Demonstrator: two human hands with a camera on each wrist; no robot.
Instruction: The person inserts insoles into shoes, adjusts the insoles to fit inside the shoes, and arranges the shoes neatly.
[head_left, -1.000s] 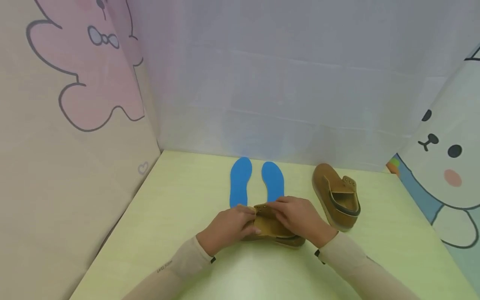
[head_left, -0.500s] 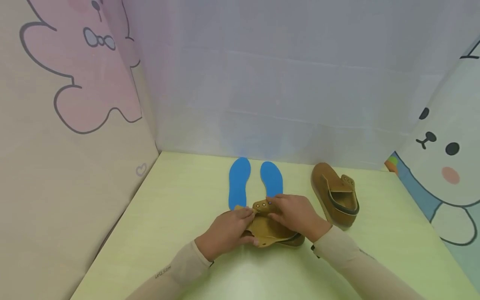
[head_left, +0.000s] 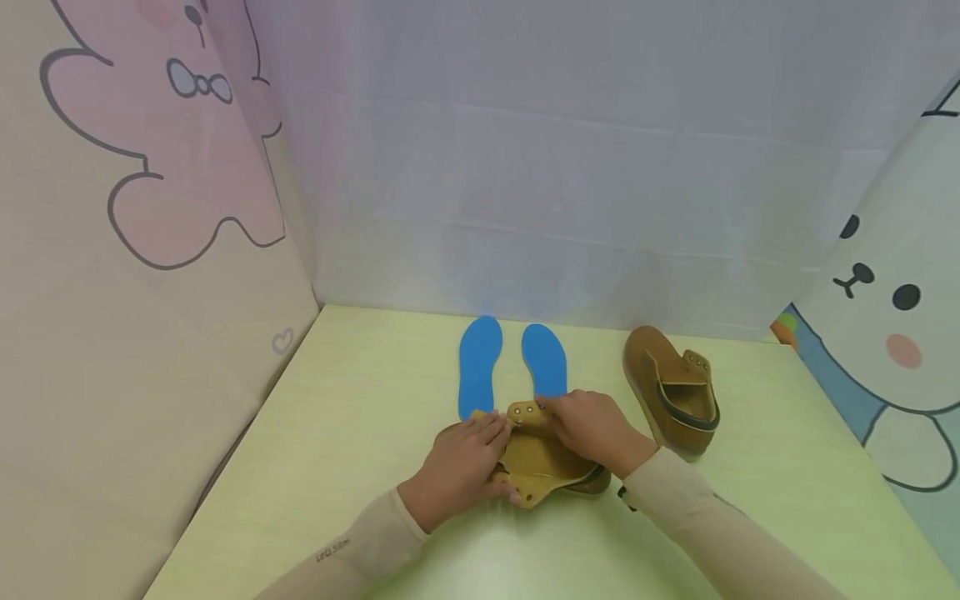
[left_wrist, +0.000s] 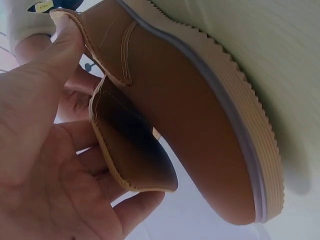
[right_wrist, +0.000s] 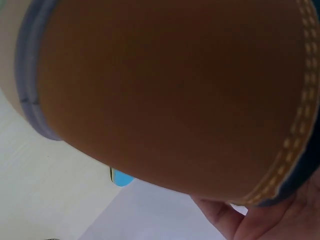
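A brown low shoe (head_left: 543,458) lies across the table in front of me, toe to the left, its lace flaps spread wide. In the left wrist view my left hand (left_wrist: 47,135) holds the shoe's opening, thumb on the near flap (left_wrist: 107,52) and fingers behind the raised tongue (left_wrist: 132,145). My right hand (head_left: 596,429) pinches the far eyelet flap (head_left: 525,412) in the head view. The shoe's heel fills most of the right wrist view, with the right fingers (right_wrist: 222,215) at its collar. No laces show in the eyelets.
Two blue insoles, one on the left (head_left: 480,367) and one on the right (head_left: 545,358), lie behind the shoe. The matching brown shoe (head_left: 652,358) stands to the right. A pale curtain (head_left: 555,183) backs the table, with printed cloth walls at both sides.
The near eyelet flap has been folded outward toward me and the opening is wider. My left hand has shifted slightly; the right still holds the far flap. Insoles and other shoe stay put.
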